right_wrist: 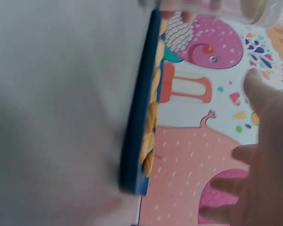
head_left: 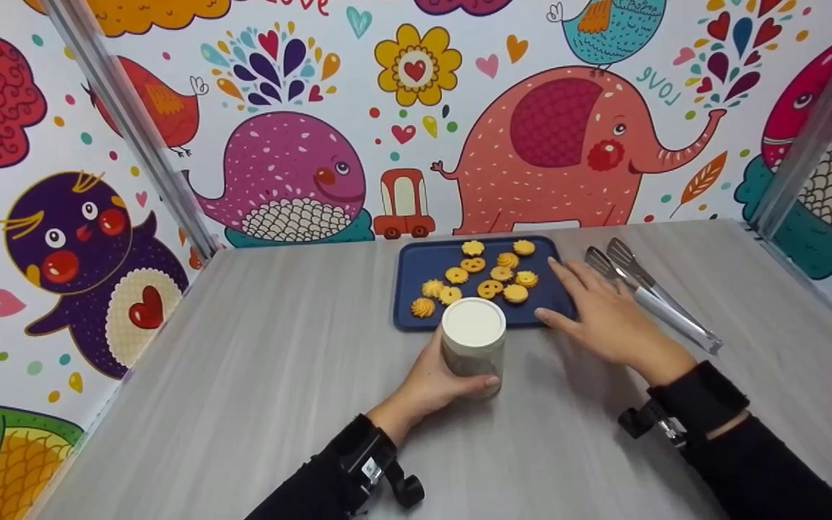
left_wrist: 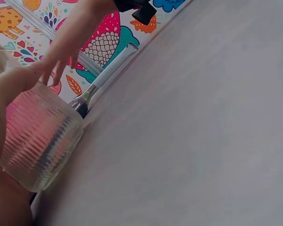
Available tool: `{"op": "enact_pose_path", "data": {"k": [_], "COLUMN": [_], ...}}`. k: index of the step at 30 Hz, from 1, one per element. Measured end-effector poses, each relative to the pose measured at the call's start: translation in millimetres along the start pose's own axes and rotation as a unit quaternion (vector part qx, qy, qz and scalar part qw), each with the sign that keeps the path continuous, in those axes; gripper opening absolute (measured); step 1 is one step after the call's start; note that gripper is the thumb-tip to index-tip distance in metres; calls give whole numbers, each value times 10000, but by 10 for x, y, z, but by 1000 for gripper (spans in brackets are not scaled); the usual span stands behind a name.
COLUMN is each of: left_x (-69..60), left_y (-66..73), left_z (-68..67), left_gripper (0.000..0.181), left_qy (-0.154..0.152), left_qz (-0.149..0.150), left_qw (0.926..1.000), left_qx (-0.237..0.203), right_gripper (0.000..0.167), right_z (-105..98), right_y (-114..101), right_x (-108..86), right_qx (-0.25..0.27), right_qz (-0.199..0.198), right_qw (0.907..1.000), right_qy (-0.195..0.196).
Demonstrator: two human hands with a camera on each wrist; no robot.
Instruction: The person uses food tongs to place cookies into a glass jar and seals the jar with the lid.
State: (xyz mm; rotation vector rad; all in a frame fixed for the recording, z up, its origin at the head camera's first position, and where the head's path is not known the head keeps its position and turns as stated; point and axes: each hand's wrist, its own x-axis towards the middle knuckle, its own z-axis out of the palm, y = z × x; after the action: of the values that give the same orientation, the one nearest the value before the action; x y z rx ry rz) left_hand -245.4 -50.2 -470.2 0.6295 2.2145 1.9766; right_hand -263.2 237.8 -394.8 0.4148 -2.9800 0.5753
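A clear ribbed jar with a cream lid [head_left: 474, 323] stands upright in front of the blue tray [head_left: 406, 289]. My left hand [head_left: 436, 379] grips its side, thumb across the front; the left wrist view shows the ribbed glass [left_wrist: 42, 136] beside the thumb. Over the tray's right end is my right hand [head_left: 607, 314], fingers spread, holding nothing; whether it touches the tray I cannot tell. Several yellow cookies [head_left: 490, 289] of different shapes lie on the tray. In the right wrist view the fingers [right_wrist: 228, 183] are apart, beside the tray's edge [right_wrist: 137, 127].
Metal tongs [head_left: 665, 300] lie on the grey table [head_left: 279, 375], right of the tray and close beside my right hand. Behind the table stands a wall with cartoon animals [head_left: 300, 173], with metal posts at both back corners.
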Motion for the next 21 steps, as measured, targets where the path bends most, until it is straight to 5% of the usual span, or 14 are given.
{"op": "enact_pose_path", "data": {"k": [6,14,21], "left_x": [-8,-6,-1], "left_y": [9,17,28], "left_z": [-3,22,13], "left_gripper": [110,110,113], "left_qy": [-71,-162,-206], "left_qz": [-27,-131,-178], "left_qw": [9999,9996,9995], "left_qx": [67,168,128], "right_gripper": [96,99,106], "right_z": [-41,22,262], "right_y": [-272,-632,-901], "right_x": [-80,-209,-218], "right_qx": [1099,1940,3116], "right_qz": [-319,-769,-548], "right_qw": [9931,9774,9473], "right_qy": [262,352,505]}}
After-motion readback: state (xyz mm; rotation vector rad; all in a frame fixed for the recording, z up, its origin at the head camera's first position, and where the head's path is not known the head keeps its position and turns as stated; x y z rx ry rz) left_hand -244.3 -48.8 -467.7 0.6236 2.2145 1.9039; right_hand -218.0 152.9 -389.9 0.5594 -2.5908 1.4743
